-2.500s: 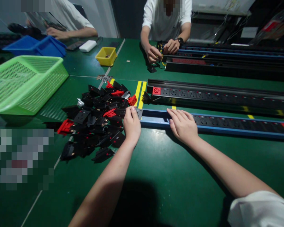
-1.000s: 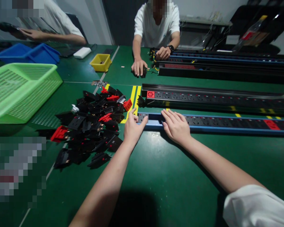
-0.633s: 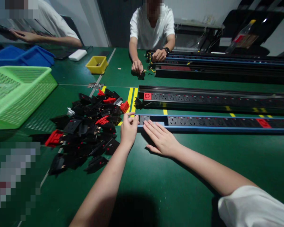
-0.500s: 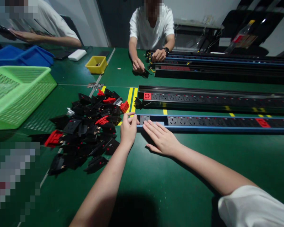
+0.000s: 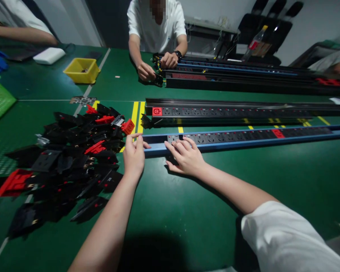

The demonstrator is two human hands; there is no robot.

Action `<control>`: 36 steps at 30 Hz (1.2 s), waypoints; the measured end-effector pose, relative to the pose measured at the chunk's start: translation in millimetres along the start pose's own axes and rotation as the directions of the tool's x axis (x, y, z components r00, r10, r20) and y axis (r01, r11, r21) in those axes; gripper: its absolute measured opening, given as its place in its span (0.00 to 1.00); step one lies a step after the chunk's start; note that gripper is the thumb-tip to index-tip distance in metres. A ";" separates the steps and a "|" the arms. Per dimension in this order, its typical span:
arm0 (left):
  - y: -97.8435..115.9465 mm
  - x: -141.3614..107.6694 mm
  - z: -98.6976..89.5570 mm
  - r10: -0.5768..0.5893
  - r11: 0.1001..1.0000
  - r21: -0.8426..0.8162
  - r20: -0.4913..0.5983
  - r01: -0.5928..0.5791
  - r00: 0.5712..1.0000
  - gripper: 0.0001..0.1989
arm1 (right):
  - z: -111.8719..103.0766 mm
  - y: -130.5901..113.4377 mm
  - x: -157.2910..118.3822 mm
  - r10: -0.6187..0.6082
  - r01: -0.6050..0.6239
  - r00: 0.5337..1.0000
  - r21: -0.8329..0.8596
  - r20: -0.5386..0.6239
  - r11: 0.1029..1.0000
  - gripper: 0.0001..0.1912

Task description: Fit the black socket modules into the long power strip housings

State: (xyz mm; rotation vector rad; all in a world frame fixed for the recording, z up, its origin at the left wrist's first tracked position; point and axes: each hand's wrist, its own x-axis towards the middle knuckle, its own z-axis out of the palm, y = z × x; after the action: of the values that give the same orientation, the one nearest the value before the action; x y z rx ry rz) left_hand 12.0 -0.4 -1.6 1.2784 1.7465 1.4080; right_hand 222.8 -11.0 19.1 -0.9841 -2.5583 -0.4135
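Note:
A long blue rail (image 5: 155, 152) lies across the green table, holding a row of black socket modules (image 5: 223, 137) and one red module (image 5: 278, 133). At its left end my left hand (image 5: 134, 155) holds the rail, thumb and fingers around the end. Flat over the leftmost black modules rests my right hand (image 5: 187, 156), fingers spread and partly hiding them. Between my hands a stretch of the channel has no module in it. Left of my left hand lies a heap of loose black modules (image 5: 73, 158), with red modules (image 5: 95, 147) among them.
Behind the blue rail runs a black rail (image 5: 229, 102) with socket modules. Across the table a co-worker's hands (image 5: 147, 71) handle a black part beside more rails. A yellow box (image 5: 82, 70) and a green basket (image 5: 0, 100) stand to the left.
The leftmost socket module has slid right along the blue rail, so the gap is now at the left end. My right hand moved with it. The view has turned right.

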 end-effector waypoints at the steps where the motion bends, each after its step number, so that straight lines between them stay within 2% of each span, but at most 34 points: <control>1: -0.1 0.0 -0.1 -0.001 1.000 0.003 0.000 0.001 1.000 0.16 | 0.6 1.8 -0.6 0.011 -0.011 1.000 -0.018 -0.009 1.000 0.32; 7: -0.4 0.1 -0.5 0.007 1.000 0.022 -0.002 -0.007 1.000 0.15 | 5.1 10.4 -3.3 0.043 -0.044 0.998 -0.018 -0.053 0.999 0.26; 21: -1.9 0.5 0.1 0.007 1.000 0.012 0.007 -0.007 1.000 0.13 | 7.3 7.5 -2.6 0.100 -0.098 0.994 0.041 -0.038 0.994 0.27; 27: 0.6 -0.5 -0.9 0.000 1.000 0.008 0.017 0.000 1.000 0.14 | 6.9 5.0 -2.4 0.106 -0.107 0.994 0.019 0.015 0.994 0.28; 32: 0.3 -1.0 -1.2 0.004 1.000 0.013 0.030 -0.004 1.000 0.14 | 4.0 2.3 -0.7 0.164 -0.167 0.981 0.028 0.103 0.986 0.31; 36: 0.5 -1.4 -0.5 0.011 0.999 0.033 0.021 -0.012 1.000 0.14 | 3.3 0.1 -0.9 0.176 -0.181 0.976 0.030 0.131 0.983 0.32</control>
State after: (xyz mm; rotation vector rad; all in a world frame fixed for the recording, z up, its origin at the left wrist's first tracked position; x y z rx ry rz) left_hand 12.3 -1.9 -1.1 1.3174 1.7583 1.3730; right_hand 222.7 -10.1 15.8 -1.2493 -2.5495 -0.2530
